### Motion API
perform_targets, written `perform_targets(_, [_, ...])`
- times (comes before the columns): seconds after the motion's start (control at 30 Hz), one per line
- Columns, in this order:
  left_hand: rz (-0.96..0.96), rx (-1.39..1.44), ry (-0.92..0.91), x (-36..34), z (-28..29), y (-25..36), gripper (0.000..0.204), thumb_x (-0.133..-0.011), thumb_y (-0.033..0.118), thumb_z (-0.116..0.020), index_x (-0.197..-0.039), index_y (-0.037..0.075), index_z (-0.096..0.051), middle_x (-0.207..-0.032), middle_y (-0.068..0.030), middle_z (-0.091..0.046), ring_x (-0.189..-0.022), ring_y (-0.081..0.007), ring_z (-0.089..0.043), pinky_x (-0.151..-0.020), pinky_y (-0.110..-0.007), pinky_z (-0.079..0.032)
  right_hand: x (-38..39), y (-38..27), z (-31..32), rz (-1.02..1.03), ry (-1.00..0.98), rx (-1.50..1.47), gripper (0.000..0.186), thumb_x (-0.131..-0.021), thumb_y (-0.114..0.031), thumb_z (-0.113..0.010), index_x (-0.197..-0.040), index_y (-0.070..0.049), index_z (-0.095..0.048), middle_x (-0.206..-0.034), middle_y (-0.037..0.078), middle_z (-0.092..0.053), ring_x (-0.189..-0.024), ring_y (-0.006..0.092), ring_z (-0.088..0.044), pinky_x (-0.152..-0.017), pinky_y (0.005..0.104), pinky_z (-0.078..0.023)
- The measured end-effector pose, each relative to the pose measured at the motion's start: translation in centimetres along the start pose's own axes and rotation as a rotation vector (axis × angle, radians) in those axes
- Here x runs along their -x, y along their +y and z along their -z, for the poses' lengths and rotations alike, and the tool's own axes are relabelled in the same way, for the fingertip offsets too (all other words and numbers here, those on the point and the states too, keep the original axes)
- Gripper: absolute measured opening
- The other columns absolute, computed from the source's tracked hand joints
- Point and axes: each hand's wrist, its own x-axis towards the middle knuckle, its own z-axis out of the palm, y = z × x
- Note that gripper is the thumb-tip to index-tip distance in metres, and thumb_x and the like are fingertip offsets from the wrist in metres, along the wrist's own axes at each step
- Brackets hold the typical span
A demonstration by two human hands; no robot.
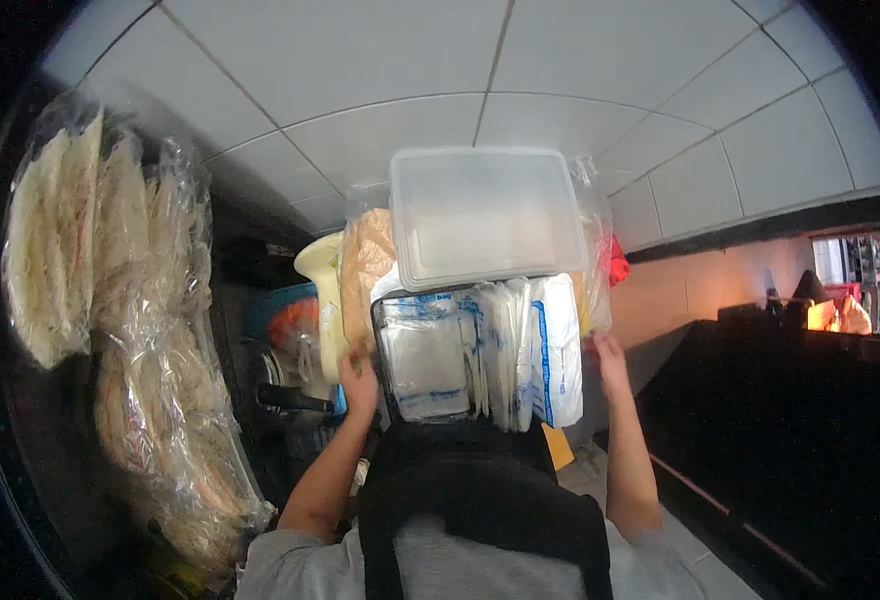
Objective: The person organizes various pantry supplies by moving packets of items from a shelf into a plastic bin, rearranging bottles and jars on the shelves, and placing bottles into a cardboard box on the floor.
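My left hand (358, 372) has curled fingers at the left side of a stack, beside a cream plastic object (325, 310) and brown paper (368, 270); what it grips is unclear. My right hand (608, 362) has bent fingers at the lower edge of a clear bag (592, 305) on the right; its grip is likewise unclear. Between both hands lies a dark-rimmed container (384, 370) packed with clear packets (430, 360) and a white-and-blue package (558, 350). A translucent rectangular box (485, 210) sits behind it.
Large bags of pale flat food (150, 350) fill the left side, beside a black handle (300, 400) and an orange bagged item (295, 325). A red item (618, 262) peeks out right of the box. A dark counter (760, 420) runs along the right, below tiled walls (390, 70).
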Motion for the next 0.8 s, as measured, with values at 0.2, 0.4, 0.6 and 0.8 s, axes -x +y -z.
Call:
perform_targets(0.2, [0.614, 0.849, -0.242, 2.3, -3.2, -6.3, 0.069, -0.091, 0.054, -0.041, -0.134, 0.0, -0.037, -0.128, -0.0149, -0.048, -0.116, -0.0285, -0.046, -0.101, -0.036, -0.033, -3.9, 4.4, -5.5, -0.35, -0.258, -0.526, 0.038, -0.087, -0.023, -0.059, -0.121, -0.005, -0.055, -0.101, 0.008, -0.064, -0.09, 0.0179, -0.06, -0.078, 0.0289, -0.048])
perform_targets(0.4, [0.758, 0.886, -0.634, -0.9, -2.2, -6.4, 0.079, -0.087, 0.065, -0.038, -0.139, 0.006, -0.032, -0.135, -0.0135, -0.043, -0.12, -0.0258, -0.045, -0.098, -0.039, -0.039, -2.3, 2.3, -7.8, -0.318, -0.436, -0.408, 0.039, -0.087, -0.023, -0.059, -0.121, -0.005, -0.055, -0.101, 0.008, -0.064, -0.091, 0.0179, -0.061, -0.078, 0.0288, -0.048])
perform_targets(0.6, [0.629, 0.857, -0.684, -2.1, -9.2, -0.9, 0.079, -0.087, 0.065, -0.038, -0.139, 0.006, -0.032, -0.135, -0.0132, -0.043, -0.119, -0.0252, -0.046, -0.097, -0.04, -0.04, -1.7, 0.7, -10.0, -0.262, -0.589, -0.28, 0.039, -0.087, -0.023, -0.059, -0.121, -0.004, -0.055, -0.102, 0.009, -0.064, -0.091, 0.0178, -0.061, -0.078, 0.0287, -0.048])
perform_targets(0.8, [0.575, 0.987, -0.53, 0.6, -8.4, -1.9, 0.078, -0.087, 0.064, -0.038, -0.139, 0.006, -0.032, -0.134, -0.0128, -0.044, -0.118, -0.0245, -0.047, -0.096, -0.04, -0.041, -0.9, -1.4, -12.1, -0.261, -0.729, -0.132, 0.04, -0.087, -0.024, -0.059, -0.121, -0.004, -0.055, -0.102, 0.009, -0.064, -0.091, 0.0178, -0.061, -0.078, 0.0287, -0.048])
